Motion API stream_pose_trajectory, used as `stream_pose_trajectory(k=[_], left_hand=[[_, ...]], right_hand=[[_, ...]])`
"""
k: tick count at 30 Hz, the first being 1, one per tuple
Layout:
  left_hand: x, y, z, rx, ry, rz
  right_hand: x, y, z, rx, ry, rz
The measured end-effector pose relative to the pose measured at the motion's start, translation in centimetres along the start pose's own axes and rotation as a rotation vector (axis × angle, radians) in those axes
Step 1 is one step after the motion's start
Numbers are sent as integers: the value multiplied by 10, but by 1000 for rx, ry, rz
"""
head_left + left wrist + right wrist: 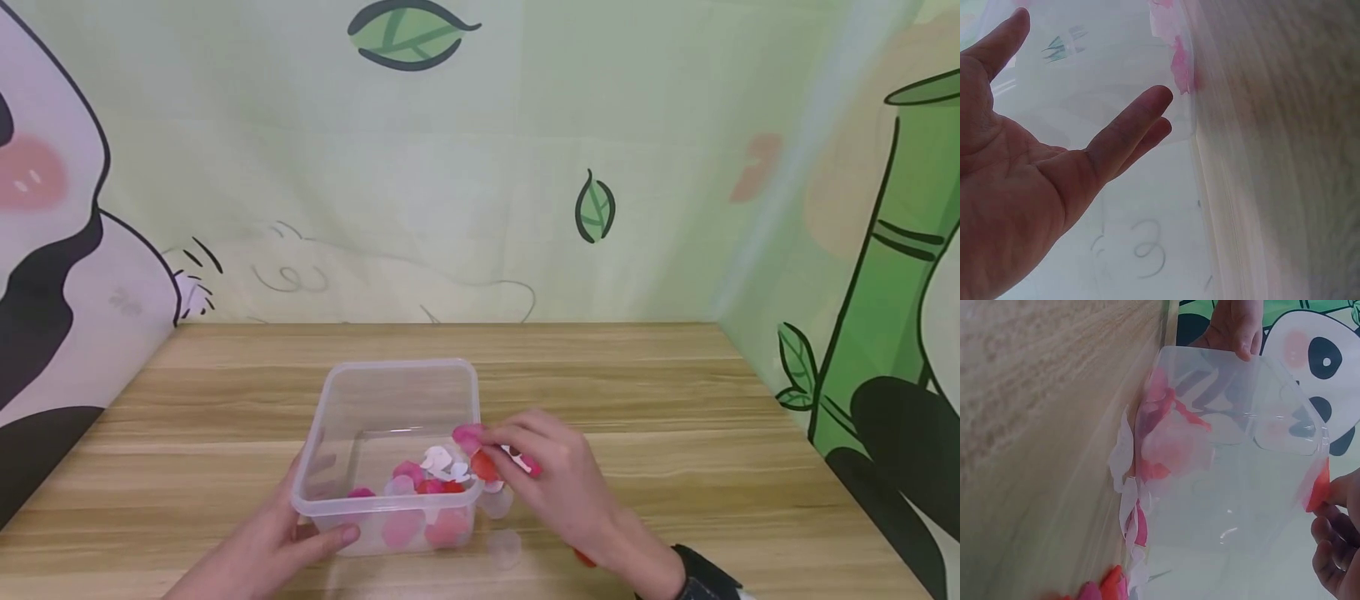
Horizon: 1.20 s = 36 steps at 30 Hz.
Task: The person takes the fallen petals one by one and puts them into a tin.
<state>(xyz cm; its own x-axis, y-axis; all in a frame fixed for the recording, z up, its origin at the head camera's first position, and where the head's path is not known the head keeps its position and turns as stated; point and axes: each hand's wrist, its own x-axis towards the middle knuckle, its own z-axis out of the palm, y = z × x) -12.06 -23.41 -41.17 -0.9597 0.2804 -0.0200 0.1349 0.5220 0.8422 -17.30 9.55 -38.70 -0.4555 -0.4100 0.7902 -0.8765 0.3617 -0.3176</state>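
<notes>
Pink petals [471, 435] pinched in right fingers [504, 433] over tub [397, 375].

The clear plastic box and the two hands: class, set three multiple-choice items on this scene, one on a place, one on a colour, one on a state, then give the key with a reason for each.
1. Where does the clear box stand?
A. on the wooden table
B. on a shelf
C. on the floor

2. What colours are the petals in the box?
A. blue and green
B. pink, red and white
C. black and yellow

3. How is the box?
A. shut with a lid
B. tipped upside down
C. open at the top

Key: 1 A, the head view shows it on the wood grain. 2 B, those colours lie on its floor. 3 C, no lid covers it, while the left hand rests on its near side and the right hand pinches petals at its rim.
</notes>
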Motion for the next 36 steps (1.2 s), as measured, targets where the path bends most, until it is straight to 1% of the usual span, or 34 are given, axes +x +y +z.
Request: stream_pose_trajectory(k=[4,6,10,16,20,23,25,29,32,33,36], left_hand=[[1,0,0,-9,-7,-2],[0,0,0,-8,-5,0],[1,0,1,-9,-2,10],[2,-1,-1,-27,-21,-17],[3,-1,-2,-21,-33,-45],[3,-1,-2,-19,-35,-54],[2,-1,-2,-12,-30,-44],[0,-2,0,6,-4,9],[-1,-2,2,16,9,35],[-1,-2,2,17,8,36],[-1,-2,1,18,7,30]], right_hand=[[0,0,1,-19,-34,-28],[-1,0,1,-27,-48,-29],[-2,0,1,-37,-40,-39],[0,0,-2,2,-24,-9],[1,2,-6,-18,-17,-1],[1,4,-9,-42,-37,38],[0,5,-11,-60,-65,78],[-3,7,-13,-105,-172,177],[-4,8,-13,-167,-317,253],[-5,9,-13,-188,-369,263],[-7,9,-11,-195,-528,287]])
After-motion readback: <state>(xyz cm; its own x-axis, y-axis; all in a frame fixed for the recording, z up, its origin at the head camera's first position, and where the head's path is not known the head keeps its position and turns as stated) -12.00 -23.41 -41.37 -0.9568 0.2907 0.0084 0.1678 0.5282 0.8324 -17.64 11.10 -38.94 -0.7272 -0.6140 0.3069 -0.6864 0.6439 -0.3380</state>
